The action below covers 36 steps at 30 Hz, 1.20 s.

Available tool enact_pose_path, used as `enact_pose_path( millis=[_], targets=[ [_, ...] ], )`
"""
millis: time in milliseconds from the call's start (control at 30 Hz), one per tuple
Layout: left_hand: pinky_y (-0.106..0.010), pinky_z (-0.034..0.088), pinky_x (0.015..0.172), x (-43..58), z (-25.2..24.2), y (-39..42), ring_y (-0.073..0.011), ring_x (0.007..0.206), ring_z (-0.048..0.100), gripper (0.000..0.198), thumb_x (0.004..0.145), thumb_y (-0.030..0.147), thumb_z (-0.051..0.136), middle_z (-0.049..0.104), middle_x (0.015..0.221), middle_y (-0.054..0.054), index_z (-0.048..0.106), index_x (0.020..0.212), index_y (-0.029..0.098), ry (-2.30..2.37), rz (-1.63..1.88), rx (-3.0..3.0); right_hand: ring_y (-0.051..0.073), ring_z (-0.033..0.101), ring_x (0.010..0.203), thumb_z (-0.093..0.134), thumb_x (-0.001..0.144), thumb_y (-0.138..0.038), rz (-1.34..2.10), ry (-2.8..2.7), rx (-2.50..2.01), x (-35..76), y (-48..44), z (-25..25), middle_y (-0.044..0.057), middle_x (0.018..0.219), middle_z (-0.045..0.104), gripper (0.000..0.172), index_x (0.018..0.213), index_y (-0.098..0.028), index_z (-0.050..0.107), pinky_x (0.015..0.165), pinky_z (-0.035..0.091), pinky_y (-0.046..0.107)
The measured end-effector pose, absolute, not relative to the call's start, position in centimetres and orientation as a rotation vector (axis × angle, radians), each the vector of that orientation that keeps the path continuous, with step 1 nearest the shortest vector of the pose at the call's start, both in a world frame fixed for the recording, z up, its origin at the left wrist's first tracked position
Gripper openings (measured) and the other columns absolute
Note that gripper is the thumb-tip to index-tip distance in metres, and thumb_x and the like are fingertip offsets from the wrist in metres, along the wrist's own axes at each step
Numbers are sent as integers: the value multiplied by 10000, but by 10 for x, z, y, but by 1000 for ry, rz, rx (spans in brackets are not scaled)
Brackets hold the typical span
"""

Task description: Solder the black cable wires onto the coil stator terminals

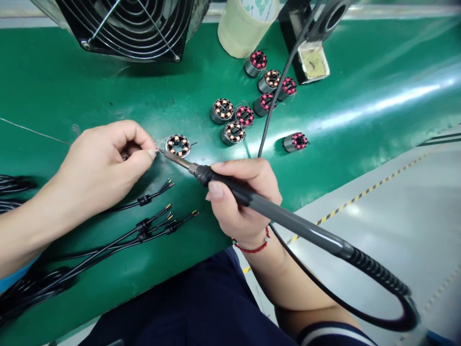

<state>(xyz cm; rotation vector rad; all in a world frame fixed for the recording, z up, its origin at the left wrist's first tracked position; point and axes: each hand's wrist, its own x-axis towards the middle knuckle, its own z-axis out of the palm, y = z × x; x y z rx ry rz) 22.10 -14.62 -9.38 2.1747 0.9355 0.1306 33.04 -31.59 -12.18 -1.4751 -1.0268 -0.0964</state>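
Note:
My right hand (245, 194) grips a soldering iron (288, 211) by its dark handle. The iron's metal tip points left and meets the fingertips of my left hand (111, 158). Thumb and forefinger of that hand are pinched together; what lies between them is too small to name, though fine wire ends show there. Just right of the tip sits a motor stator (178, 145) with copper windings, its thin leads reaching toward my left fingers. Below my left hand lie black cables (144, 199) with coloured wire ends.
Several more stators (234, 133) with copper or red windings stand right of centre, one (295, 142) farther right. At the back are a fan (133, 29), a tape roll (248, 29) and an iron stand with sponge (313, 62). The iron's cord (281, 91) crosses the green bench (118, 96).

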Motion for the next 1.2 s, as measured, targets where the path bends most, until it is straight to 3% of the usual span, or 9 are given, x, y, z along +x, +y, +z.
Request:
enact_pose_path(
  millis=[400,500,567,667,800,867,967,1033,1200],
  targets=[
    [-289,377,619,220,-95,-146,-131,607,521,349,719,539,509,669,692,27,667,737,228,975,119,2169,80,605,455,622,1009,-347,-88,-980,-1485,331,-317,-125,-34,797,732,90,1015,-268,665,445,580,211],
    [-289,381,628,220,-96,-145,-132,611,537,331,722,521,512,679,687,32,665,735,227,966,120,2161,127,704,579,619,1019,-311,-71,-997,-1501,335,-317,-126,-9,881,770,76,1086,-303,655,615,675,256],
    [-290,377,626,219,-97,-144,-133,603,532,329,725,515,508,684,688,28,662,736,224,965,114,2166,143,773,730,622,1019,-270,-2,-1076,-1493,341,-314,-123,10,1044,795,146,1158,-298,656,750,699,271],
    [-300,381,632,218,-98,-142,-143,610,533,333,735,517,508,697,716,18,667,762,225,965,107,2178,118,797,871,606,1038,-231,160,-1233,-1496,351,-307,-111,31,1300,755,245,1281,-264,625,814,687,231],
    [-302,380,637,219,-97,-142,-140,610,502,319,746,516,508,676,715,20,644,771,229,944,95,2176,156,768,1088,657,1008,-199,66,-1400,-1532,359,-300,-96,-1,1207,793,206,1202,-268,677,1017,643,308],
    [-306,383,639,220,-96,-143,-147,618,503,329,745,525,494,678,729,12,638,773,230,949,79,2181,177,773,1021,653,1007,-226,-52,-1345,-1524,357,-301,-97,-4,1078,814,148,1136,-272,710,957,661,338],
    [-303,389,624,221,-95,-143,-162,639,536,348,720,533,481,692,741,-6,645,751,228,970,71,2176,143,765,767,621,1028,-292,-146,-1192,-1476,349,-308,-106,3,924,801,124,1068,-261,734,707,672,270],
    [-283,365,580,221,-95,-143,-142,582,502,345,705,530,488,667,676,4,647,729,225,972,76,2164,135,762,688,619,1031,-327,-171,-1142,-1443,345,-312,-113,-7,843,782,136,1029,-261,738,619,661,249],
    [-253,303,504,221,-95,-144,-101,463,407,311,702,502,503,587,546,44,653,710,230,973,110,2157,148,772,632,621,1027,-360,-161,-1101,-1430,343,-311,-118,-20,785,775,149,983,-270,732,625,691,262]
  ],
)
